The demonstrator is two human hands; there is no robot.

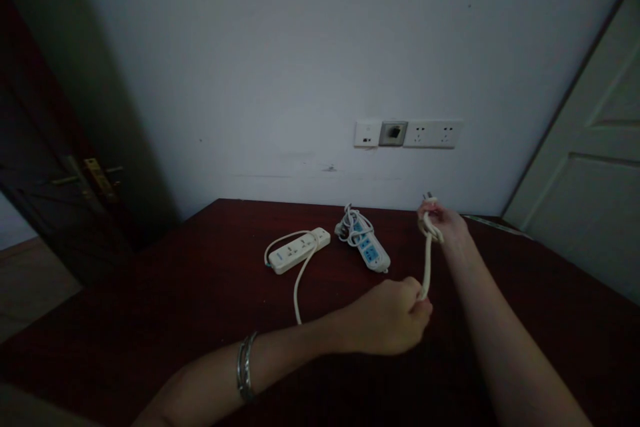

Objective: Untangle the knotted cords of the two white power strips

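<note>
A white power strip lies on the dark red table, its cord looping over it and passing behind my left forearm. My left hand is closed in a fist around a white power cord, which runs up to my right hand. My right hand is closed on the plug end, with the plug's prongs pointing up and some cord looped about the fingers. Between the hands and the white strip lies a second power strip with blue sockets, its grey-white cord bundled on its far end.
The dark red table meets a pale wall with a row of wall sockets. On the left stands a dark door with a brass handle; a white panelled door is on the right.
</note>
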